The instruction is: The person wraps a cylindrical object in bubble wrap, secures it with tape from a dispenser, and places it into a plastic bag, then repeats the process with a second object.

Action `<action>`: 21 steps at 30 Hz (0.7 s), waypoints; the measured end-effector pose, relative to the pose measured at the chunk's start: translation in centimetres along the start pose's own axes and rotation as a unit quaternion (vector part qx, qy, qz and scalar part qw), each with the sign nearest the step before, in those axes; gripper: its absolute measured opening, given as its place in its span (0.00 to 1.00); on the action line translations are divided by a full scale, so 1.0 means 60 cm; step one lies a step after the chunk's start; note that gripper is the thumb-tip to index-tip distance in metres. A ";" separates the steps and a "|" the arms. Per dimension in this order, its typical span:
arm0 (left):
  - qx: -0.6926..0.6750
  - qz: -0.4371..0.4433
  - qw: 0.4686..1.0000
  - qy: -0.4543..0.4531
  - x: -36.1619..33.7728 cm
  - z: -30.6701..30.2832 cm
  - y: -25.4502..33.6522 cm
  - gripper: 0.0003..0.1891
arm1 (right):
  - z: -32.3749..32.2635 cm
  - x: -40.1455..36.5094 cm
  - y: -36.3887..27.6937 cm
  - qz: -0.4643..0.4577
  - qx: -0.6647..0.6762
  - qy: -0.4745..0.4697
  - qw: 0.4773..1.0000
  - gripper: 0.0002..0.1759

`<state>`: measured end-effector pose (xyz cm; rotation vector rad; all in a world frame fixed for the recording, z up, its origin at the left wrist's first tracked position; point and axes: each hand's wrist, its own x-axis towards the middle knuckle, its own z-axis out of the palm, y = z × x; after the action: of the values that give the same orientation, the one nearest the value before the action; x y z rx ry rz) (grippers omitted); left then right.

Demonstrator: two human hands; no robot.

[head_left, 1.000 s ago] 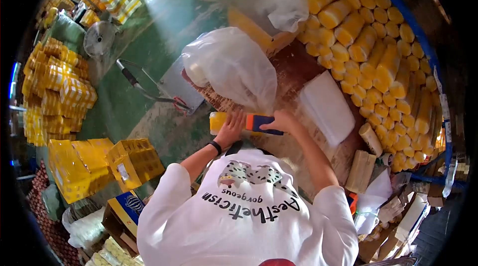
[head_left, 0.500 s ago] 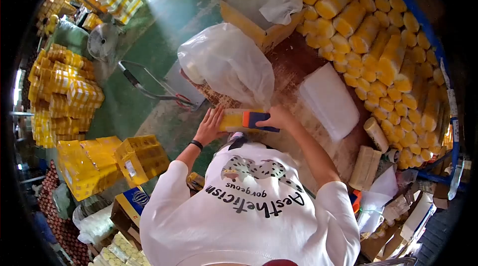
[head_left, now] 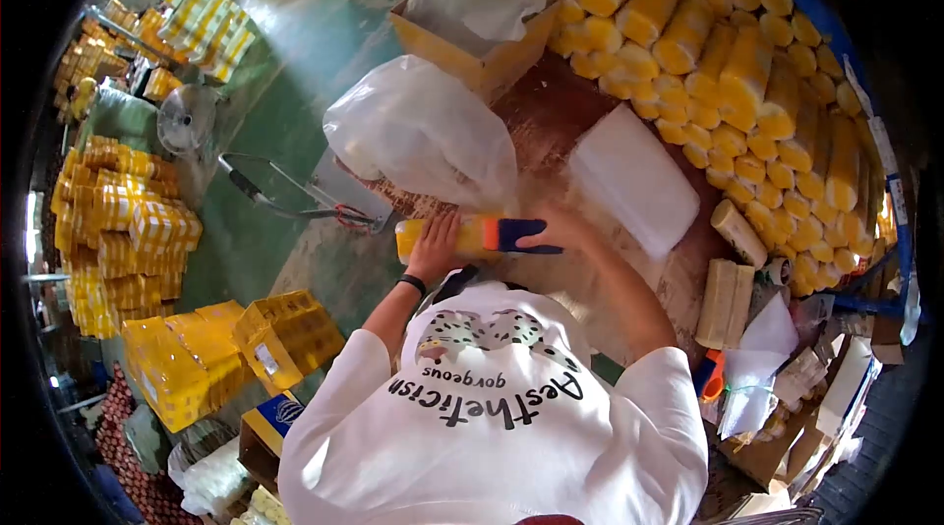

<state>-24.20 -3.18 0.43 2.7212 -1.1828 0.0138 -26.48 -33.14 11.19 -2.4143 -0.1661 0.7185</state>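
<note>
A cylindrical package wrapped in yellow tape lies crosswise in front of my body. My left hand is closed over its left part, fingers across the top. In my right hand is a blue and orange tape dispenser, its orange end against the package's right part. My fingers partly hide the dispenser's handle. Just beyond the package stands a large translucent plastic bag.
A cardboard box with a white bag inside stands farther ahead. At right is a stack of yellow-wrapped rolls, near a white wrapped bundle. Yellow-taped cartons sit at left, with a metal-handled cart beyond.
The tape dispenser and my right hand have shifted slightly right. My left hand has moved right along the package, showing its left end. The whole view has also turned a little.
</note>
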 end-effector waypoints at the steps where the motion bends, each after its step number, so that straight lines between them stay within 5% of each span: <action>1: -0.001 0.003 1.000 0.011 0.000 -0.003 0.001 0.55 | -0.015 -0.020 0.011 0.016 0.061 -0.014 0.998 0.30; 10: -0.036 0.051 0.998 -0.023 0.036 -0.045 0.027 0.53 | -0.002 -0.068 0.122 0.101 0.063 0.003 0.993 0.32; 17: -0.267 0.046 0.957 -0.107 0.131 -0.002 0.057 0.51 | -0.060 -0.096 0.070 -0.014 0.035 0.048 0.998 0.30; 21: -0.251 0.042 0.939 -0.233 0.180 -0.007 0.073 0.54 | -0.060 -0.075 0.092 -0.015 0.028 0.000 0.999 0.30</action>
<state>-19.97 -13.84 2.33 2.2695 -1.1961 -0.8428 -28.64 -40.73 12.40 -2.3535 -0.1799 0.6991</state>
